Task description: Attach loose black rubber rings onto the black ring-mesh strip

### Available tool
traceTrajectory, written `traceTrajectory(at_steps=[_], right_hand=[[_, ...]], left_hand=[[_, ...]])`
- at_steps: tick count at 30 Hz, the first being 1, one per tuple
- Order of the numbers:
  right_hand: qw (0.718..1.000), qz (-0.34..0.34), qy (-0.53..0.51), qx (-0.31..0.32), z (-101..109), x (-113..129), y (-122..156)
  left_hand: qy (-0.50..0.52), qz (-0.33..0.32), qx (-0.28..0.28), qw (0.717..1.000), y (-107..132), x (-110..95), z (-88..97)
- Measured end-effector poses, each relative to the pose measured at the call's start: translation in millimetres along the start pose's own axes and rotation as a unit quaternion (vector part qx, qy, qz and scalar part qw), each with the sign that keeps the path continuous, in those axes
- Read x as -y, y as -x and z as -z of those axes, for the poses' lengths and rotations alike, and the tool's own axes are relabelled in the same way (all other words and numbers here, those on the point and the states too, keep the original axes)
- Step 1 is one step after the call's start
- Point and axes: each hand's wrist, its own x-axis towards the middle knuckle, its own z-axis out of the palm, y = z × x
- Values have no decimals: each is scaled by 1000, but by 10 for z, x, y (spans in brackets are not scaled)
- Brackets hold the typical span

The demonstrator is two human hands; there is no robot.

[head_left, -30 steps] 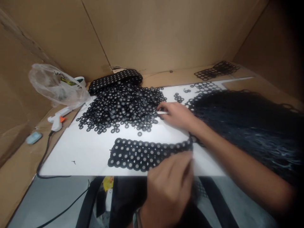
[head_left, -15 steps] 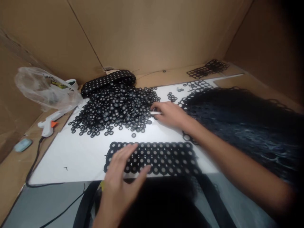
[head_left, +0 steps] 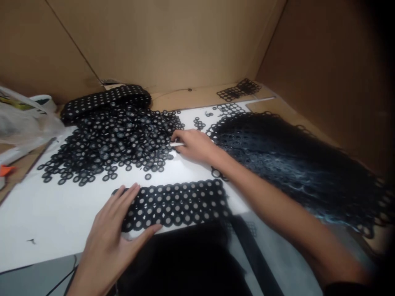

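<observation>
Strip of joined black rings (head_left: 175,203) taken as landmark: it lies flat on the white board (head_left: 55,205), long axis running left to right, near edge close to the board's front edge.

Left hand (head_left: 112,234) sits at the strip's left end, fingers spread and nearly straight, fingertips (head_left: 134,188) pressing down on the first columns of rings; thumb stretched along the near edge of the strip. It grips nothing (flat palm, a hold-down rather than a pinch).

Right hand (head_left: 194,144) lies beyond the strip, over its right half and apart from it, at the right margin of the loose pile of black rings (head_left: 111,142). Its fingers are curled and close around a thin white stick-like tool (head_left: 176,144) whose tip points left into the pile. Whether a ring is caught on the tip cannot be told from this view.

Nearer hand to the strip: the left, already touching. The right forearm crosses just past the strip's right end.

Further items, placed from the strip:
- Large dark sheet of linked rings (head_left: 293,164), to the right and beyond, draped over the board's edge.
- Rolled black ring strip (head_left: 105,98), far beyond on the left, behind the loose pile.
- Small ring patches (head_left: 239,88), far beyond on the right, by the cardboard wall (head_left: 173,41).
- Clear plastic bag (head_left: 21,119), far left
</observation>
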Motion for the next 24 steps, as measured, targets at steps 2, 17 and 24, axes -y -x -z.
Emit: traceTrajectory(at_steps=[2, 17, 24], right_hand=[[1000, 2, 2, 0, 3, -2, 1], [1000, 27, -15, -7, 37, 46, 20], [998, 55, -32, -27, 73, 75, 11]], left_hand=[[1, -1, -10, 1000, 9, 8, -11], [-9, 32, -48, 998, 64, -16, -79], [-14, 24, -62, 998, 50, -36, -75]])
